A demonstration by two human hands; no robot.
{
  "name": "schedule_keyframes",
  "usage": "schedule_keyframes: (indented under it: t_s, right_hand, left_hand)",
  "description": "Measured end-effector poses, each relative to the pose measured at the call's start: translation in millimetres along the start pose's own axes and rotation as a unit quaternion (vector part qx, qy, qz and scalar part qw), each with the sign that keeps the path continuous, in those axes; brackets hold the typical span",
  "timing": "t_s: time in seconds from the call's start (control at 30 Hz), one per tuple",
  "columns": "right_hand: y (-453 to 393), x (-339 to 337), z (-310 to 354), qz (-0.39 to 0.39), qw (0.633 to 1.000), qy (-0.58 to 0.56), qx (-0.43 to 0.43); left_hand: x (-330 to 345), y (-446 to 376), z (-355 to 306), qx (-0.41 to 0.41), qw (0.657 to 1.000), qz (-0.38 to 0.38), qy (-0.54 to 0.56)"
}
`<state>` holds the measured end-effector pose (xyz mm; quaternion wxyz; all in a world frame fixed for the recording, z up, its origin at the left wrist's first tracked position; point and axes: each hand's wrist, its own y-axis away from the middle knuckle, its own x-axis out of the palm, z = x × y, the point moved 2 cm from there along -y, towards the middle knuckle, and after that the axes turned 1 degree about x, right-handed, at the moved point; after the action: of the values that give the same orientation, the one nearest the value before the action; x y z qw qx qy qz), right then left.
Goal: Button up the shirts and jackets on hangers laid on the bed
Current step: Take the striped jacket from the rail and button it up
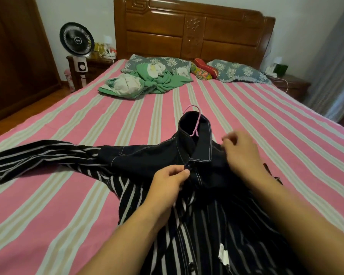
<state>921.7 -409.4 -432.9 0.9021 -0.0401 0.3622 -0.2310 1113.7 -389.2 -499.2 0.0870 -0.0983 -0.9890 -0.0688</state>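
Two hands work at the neck of a dark shirt [147, 155] laid face-up on the bed [48, 195], collar toward the headboard [195, 28], so the placket faces the person and every button can be reached in line. A pink hanger [196, 124] sits inside the collar; its hook lies flat on the sheet just beyond. The left hand [167, 185] pinches the placket edge just below the collar between thumb and forefinger, at what appears to be the top button; whether that button is through its hole cannot be told. The right hand [240, 151] rests on the shirt's shoulder beside the collar with fingers curled, apparently gathering or steadying cloth so the front stays taut against the left hand's pull; its fingertips are blurred, so the exact grip cannot be told. The striped lower front lies open toward the person, with a lower button [191, 265] near the bottom edge unfastened, so most of the closure likely remains. A green garment [157, 82] lies bunched well apart near the pillows [238, 71].
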Motion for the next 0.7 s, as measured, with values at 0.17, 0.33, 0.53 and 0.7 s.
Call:
schedule_keyframes:
  t_s: [0.17, 0.33, 0.53, 0.7]
  right_hand:
    - [74.8, 5.9, -1.7, 0.116, 0.986, -0.015, -0.121]
    - [53.8, 14.0, 23.5, 0.101, 0.982, 0.003, -0.162]
    - [-26.4, 40.4, 15.6, 0.022, 1.000, 0.021, 0.002]
    - [-45.3, 14.1, 7.0, 0.042, 0.985, -0.163, 0.031]
  left_hand:
    - [9.3, 12.3, -3.1, 0.000, 0.999, 0.040, 0.008]
    - [1.7, 18.9, -14.6, 0.125, 0.972, -0.038, -0.197]
    - [-11.3, -0.7, -3.9, 0.102, 0.942, 0.025, -0.319]
    - [-15.8, -3.4, 3.9, 0.070, 0.889, 0.022, -0.452]
